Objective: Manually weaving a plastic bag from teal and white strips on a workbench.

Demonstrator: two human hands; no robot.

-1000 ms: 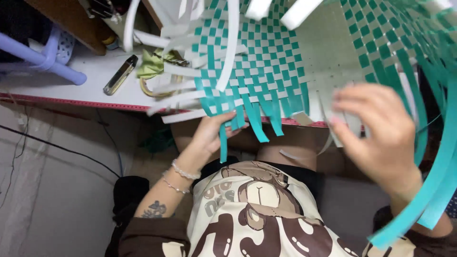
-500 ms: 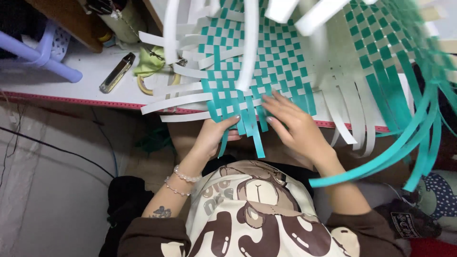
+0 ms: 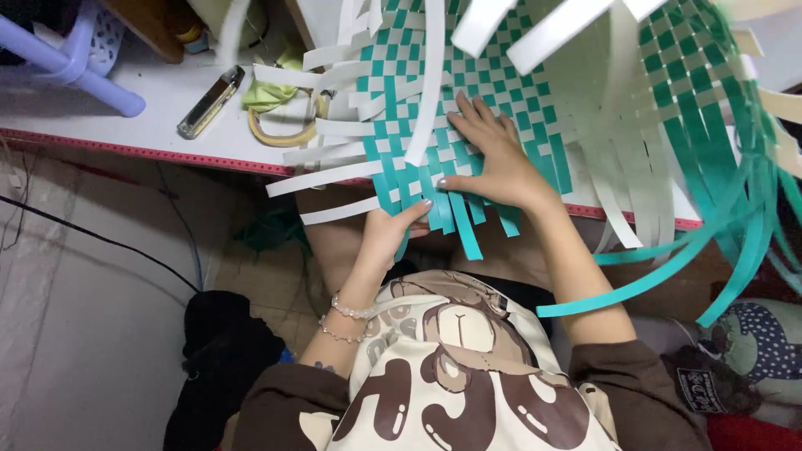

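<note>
Left hand (image 3: 393,234) raised from below, wrist bent back, fingers curled up and pinching, thumb stretched toward the right. Right hand (image 3: 493,163) laid flat, palm down, fingers spread and pointing away, forearm angled back toward the body.

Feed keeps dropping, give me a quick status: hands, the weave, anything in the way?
Left hand grips the teal strip ends at the table edge. Right hand pressed flat on the teal-and-white woven mat. Loose white strips arch over the weave.

You see white table (image 3: 125,134) with red edge; metallic lighter (image 3: 210,102) beside yellow-green cloth (image 3: 271,92); lilac stool leg (image 3: 79,71); black cable (image 3: 100,242).
</note>
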